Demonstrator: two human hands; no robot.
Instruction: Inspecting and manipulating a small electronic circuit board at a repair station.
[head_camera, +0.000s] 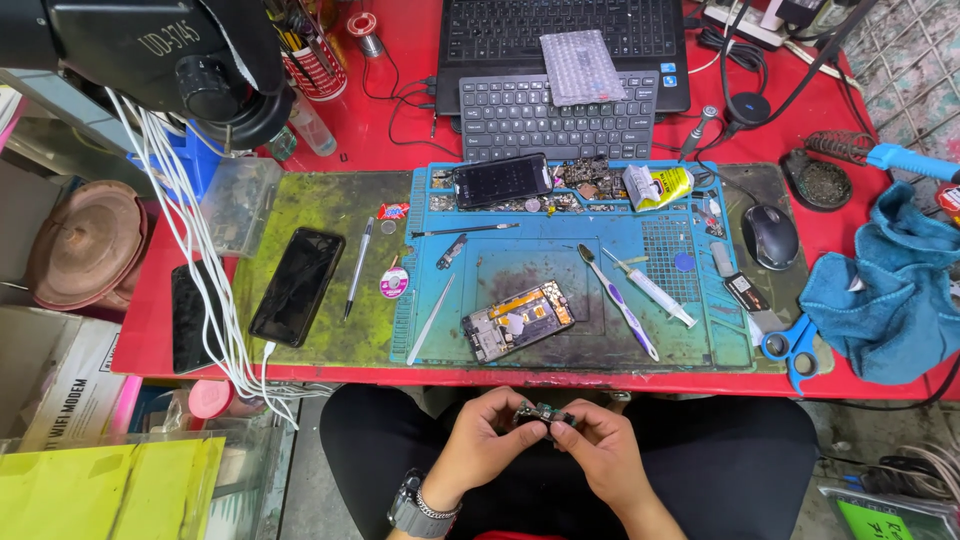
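Opened phone on blue mat; toothbrush beside it; black mouse right.

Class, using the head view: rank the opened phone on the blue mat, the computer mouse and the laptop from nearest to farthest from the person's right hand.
From the right hand, which holds a small circuit part over the lap:
1. Opened phone, just above on the blue mat, slightly left.
2. Computer mouse, farther up on the right.
3. Laptop, at the desk's far edge.
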